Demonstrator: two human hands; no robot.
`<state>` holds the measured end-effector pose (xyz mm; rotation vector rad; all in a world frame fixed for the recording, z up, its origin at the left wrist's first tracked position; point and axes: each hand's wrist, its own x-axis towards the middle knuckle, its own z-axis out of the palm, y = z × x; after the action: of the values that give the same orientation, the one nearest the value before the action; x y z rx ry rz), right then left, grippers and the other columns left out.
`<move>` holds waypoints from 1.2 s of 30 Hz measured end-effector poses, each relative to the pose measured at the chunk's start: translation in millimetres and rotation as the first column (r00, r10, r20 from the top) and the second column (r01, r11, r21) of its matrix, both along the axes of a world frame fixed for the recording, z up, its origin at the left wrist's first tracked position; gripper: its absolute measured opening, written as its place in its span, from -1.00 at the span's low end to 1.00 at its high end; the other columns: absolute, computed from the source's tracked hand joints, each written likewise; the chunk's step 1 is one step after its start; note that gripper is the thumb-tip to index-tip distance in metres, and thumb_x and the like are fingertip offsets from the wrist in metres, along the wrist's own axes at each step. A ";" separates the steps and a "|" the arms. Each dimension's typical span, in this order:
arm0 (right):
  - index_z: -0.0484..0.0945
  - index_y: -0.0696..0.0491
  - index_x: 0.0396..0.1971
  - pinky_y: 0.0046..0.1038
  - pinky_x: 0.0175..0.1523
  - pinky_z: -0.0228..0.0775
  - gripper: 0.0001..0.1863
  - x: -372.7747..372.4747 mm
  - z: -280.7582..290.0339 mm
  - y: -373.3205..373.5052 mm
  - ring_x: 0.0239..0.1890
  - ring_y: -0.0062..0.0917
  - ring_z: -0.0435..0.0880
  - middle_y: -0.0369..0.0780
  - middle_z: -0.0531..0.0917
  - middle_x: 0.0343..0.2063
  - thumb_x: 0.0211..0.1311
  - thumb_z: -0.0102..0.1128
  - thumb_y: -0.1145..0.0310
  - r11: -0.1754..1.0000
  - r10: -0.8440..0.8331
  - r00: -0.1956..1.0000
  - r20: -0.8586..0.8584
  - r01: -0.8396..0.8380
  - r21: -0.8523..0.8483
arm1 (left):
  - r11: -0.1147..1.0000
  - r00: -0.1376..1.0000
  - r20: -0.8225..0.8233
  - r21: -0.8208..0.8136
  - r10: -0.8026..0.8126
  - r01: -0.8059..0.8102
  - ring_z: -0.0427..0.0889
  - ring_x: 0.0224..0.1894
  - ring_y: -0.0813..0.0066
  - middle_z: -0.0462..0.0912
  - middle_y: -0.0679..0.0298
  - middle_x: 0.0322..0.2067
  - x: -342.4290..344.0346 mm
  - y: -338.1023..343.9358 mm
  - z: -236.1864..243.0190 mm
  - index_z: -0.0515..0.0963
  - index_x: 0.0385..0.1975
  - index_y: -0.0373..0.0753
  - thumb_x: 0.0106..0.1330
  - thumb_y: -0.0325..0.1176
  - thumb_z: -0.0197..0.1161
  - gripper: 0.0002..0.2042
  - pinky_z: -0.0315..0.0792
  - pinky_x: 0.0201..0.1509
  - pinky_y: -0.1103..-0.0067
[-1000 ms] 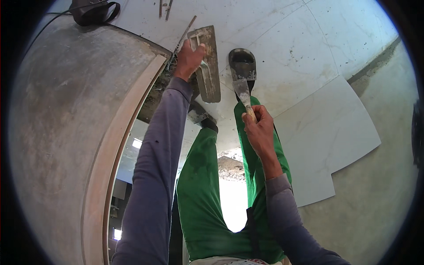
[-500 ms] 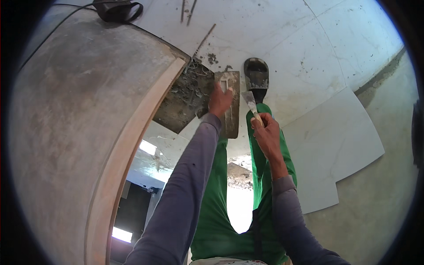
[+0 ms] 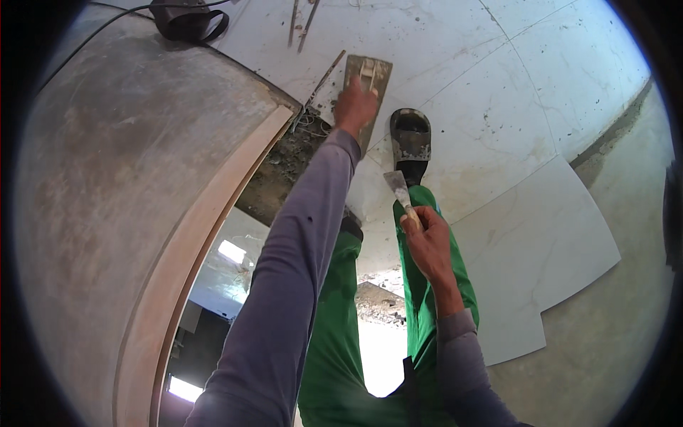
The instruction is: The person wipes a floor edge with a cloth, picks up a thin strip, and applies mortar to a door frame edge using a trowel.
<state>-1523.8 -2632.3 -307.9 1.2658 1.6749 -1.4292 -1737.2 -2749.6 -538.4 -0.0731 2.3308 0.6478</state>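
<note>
My left hand [image 3: 354, 108] is closed round the pale handle of a mud-stained plastering float [image 3: 379, 71]. The float's long board is tilted a little over the white tiles, and part of it hides behind my hand and wrist. In my right hand [image 3: 431, 245] is a putty knife [image 3: 397, 185], gripped by its handle in front of my green trouser leg. Its dirty blade points away from me, toward the black slipper [image 3: 410, 135] on my foot.
On the left runs a wooden frame edge [image 3: 206, 203] beside a grey plastered wall [image 3: 135, 128]. Dark rubble [image 3: 288, 162] fills a gap by it. Thin rods [image 3: 307, 25] and a black strapped bag [image 3: 181, 21] lie farther off. A cut pale sheet [image 3: 526, 256] lies at right.
My left hand has moved the float forward, away from me and past the slipper. My right hand with the putty knife sits slightly lower in view.
</note>
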 end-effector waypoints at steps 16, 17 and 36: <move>0.68 0.09 -0.27 0.06 -0.08 0.54 -0.75 19.4 56.7 10.9 -0.18 0.07 0.75 0.07 0.76 -0.29 0.28 0.23 0.20 0.782 0.463 0.846 0.265 -0.531 0.328 | 0.956 0.807 0.571 -0.126 -0.150 0.266 0.61 0.21 -0.22 0.65 -0.18 0.13 246.2 -188.0 267.2 0.52 0.21 -0.23 0.50 0.09 0.06 -0.46 0.49 0.31 0.10; 0.70 0.09 -0.31 0.07 -0.10 0.54 -0.75 27.4 65.6 16.3 -0.19 0.07 0.75 0.08 0.75 -0.30 0.25 0.26 0.19 0.758 0.472 0.847 0.245 -0.532 0.378 | 0.943 0.744 0.637 -0.082 -0.200 0.324 0.57 0.30 -0.17 0.59 -0.12 0.25 264.0 -211.0 311.3 0.50 0.31 -0.19 0.46 0.14 0.09 -0.39 0.45 0.36 0.05; 0.72 0.23 -0.08 -0.03 0.15 0.56 -0.50 146.9 302.7 -57.6 0.04 0.09 0.74 0.18 0.74 -0.06 0.25 0.34 0.06 0.897 0.280 0.950 0.139 -0.310 0.316 | 0.896 0.776 0.455 0.298 -0.437 0.330 0.58 0.30 -0.02 0.57 -0.11 0.29 265.5 -329.1 555.5 0.57 0.32 -0.15 0.49 0.07 0.10 -0.45 0.43 0.38 0.31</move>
<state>-1377.0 -2689.9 -5.2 1.1625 2.0067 -0.9210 -1471.7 -3078.7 17.1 0.2918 1.6786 0.5647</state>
